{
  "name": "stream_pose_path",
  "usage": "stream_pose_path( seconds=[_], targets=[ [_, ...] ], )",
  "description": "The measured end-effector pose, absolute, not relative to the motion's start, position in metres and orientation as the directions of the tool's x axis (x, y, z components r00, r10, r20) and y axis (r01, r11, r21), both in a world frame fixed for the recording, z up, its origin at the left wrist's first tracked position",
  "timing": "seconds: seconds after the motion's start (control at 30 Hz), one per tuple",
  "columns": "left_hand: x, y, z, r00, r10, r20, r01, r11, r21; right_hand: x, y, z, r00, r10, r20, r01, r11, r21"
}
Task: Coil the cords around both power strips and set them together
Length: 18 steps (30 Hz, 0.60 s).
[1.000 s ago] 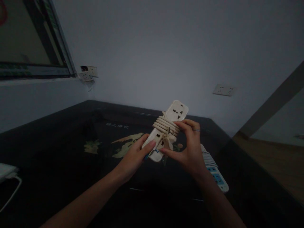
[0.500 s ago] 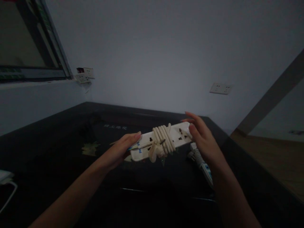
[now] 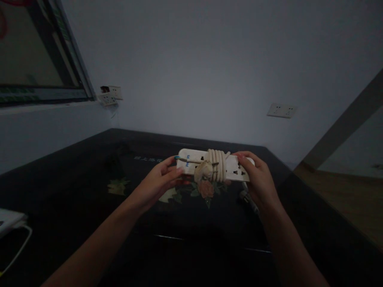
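A white power strip [image 3: 231, 165] is held above the dark tabletop, its sockets facing me. Its cream cord [image 3: 217, 165] is wound several times around the middle, and the plug [image 3: 204, 170] rests against the coils. My left hand [image 3: 163, 174] grips the strip's left end, beside blue lettering; a thin metal shaft with a teal tip, perhaps a screwdriver, lies along the strip there. My right hand [image 3: 254, 169] is closed around the right end, thumb on the socket face. Below the right hand a second plug and cord [image 3: 247, 196] lie on the table, partly hidden by the forearm.
The glossy black table [image 3: 143, 143] has printed flowers and reaches a pale wall. A wall socket [image 3: 281, 111] is at the right; loose sockets [image 3: 109, 97] hang near the window at the left. A white device with a cable [image 3: 13, 221] sits at the left edge.
The power strip has moved right and up and turned from a slant to nearly level. My right hand has closed from a looser hold onto its right end.
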State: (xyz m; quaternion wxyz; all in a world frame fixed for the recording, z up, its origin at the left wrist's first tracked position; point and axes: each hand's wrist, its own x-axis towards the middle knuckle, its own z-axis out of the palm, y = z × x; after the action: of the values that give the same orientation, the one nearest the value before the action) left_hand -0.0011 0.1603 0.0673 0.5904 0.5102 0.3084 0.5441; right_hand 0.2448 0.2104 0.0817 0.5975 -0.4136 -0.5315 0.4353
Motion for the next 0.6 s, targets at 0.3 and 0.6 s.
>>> stream_pose_path(
  seconds=[0.3, 0.6],
  targets=[
    [-0.006, 0.162, 0.072, -0.084, 0.973, 0.214, -0.239, -0.229, 0.944, 0.232, 0.204, 0.075, -0.12, 0.938, 0.326, 0.271, 0.347, -0.898],
    [-0.004, 0.173, 0.054, -0.067, 0.997, 0.026, -0.232, -0.041, 0.972, 0.237, 0.158, 0.036, -0.427, 0.893, -0.142, 0.057, -0.13, -0.99]
  ],
)
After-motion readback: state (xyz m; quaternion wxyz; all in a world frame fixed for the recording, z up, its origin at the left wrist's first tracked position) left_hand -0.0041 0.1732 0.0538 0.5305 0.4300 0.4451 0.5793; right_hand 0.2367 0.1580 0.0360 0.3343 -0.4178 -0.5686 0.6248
